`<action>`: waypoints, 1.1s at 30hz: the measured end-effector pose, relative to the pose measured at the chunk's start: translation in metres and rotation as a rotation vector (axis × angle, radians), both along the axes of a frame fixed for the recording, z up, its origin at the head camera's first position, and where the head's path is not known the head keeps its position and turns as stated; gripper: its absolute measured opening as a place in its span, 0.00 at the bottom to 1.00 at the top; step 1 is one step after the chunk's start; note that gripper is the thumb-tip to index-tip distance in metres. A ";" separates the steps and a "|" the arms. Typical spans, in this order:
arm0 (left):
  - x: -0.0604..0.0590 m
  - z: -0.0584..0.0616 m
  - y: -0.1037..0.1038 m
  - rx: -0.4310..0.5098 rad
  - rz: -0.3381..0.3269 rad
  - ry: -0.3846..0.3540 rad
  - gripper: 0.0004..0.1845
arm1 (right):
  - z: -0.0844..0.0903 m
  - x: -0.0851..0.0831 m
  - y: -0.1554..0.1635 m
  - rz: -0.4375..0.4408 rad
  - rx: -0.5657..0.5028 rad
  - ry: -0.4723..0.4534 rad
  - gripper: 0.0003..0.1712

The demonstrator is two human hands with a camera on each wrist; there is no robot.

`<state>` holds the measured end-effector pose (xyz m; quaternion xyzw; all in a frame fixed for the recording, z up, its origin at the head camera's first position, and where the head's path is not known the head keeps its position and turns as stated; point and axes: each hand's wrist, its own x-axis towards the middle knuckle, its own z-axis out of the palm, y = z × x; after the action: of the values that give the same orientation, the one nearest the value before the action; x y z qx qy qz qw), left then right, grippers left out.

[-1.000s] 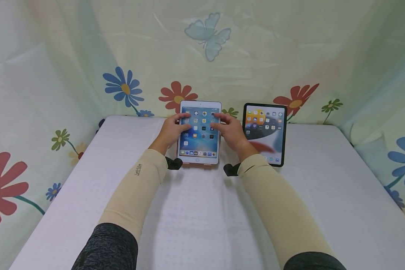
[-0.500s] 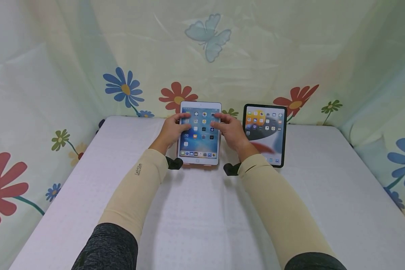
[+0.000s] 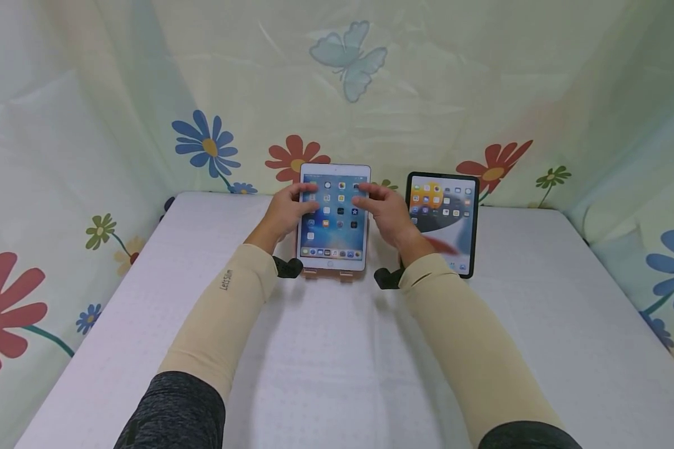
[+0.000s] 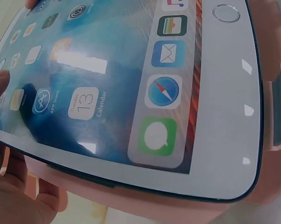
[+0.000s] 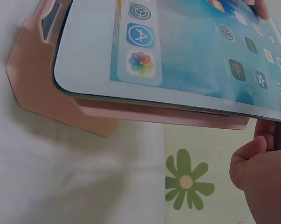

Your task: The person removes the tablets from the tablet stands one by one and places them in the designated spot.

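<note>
A white tablet (image 3: 332, 234) with its home screen lit stands leaned back at the far middle of the table. My left hand (image 3: 285, 211) grips its left edge, thumb on the front and other fingers behind. Opposite it, my right hand (image 3: 390, 212) holds the right edge the same way. Behind and under the tablet is a pink stand (image 3: 328, 273) with two small front hooks. In the right wrist view a gap shows between the tablet's lower edge and a hook of the pink stand (image 5: 42, 79); the stand's back is mostly hidden by the tablet.
A second tablet (image 3: 455, 243) with a black frame stands upright to the right, partly behind my right wrist. A white cloth covers the table (image 3: 326, 362). A flowered curtain (image 3: 427, 93) hangs close behind both tablets.
The white tablet has risen slightly with both hands, and the stand's front hooks now show below its bottom edge. The black-framed tablet stays in place.
</note>
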<state>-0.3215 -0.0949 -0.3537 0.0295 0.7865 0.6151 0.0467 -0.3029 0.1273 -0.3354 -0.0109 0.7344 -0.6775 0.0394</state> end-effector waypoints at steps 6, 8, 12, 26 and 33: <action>0.003 0.009 -0.002 -0.017 -0.022 0.026 0.20 | 0.008 0.001 0.002 0.016 0.024 0.041 0.25; 0.005 0.012 -0.003 -0.022 -0.022 0.035 0.21 | 0.011 0.003 0.003 0.027 0.018 0.047 0.25; 0.008 0.019 -0.003 -0.025 -0.018 0.056 0.21 | 0.016 0.005 0.004 0.045 -0.008 0.056 0.26; 0.020 0.038 -0.012 -0.057 -0.070 0.095 0.23 | 0.029 0.021 0.012 0.101 0.112 0.111 0.29; 0.030 0.040 -0.022 -0.086 -0.086 0.070 0.24 | 0.031 0.029 0.012 0.146 0.167 0.137 0.30</action>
<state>-0.2917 -0.1169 -0.3138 0.0826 0.8113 0.5769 0.0468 -0.2743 0.1395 -0.3048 -0.1074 0.7863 -0.6072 0.0390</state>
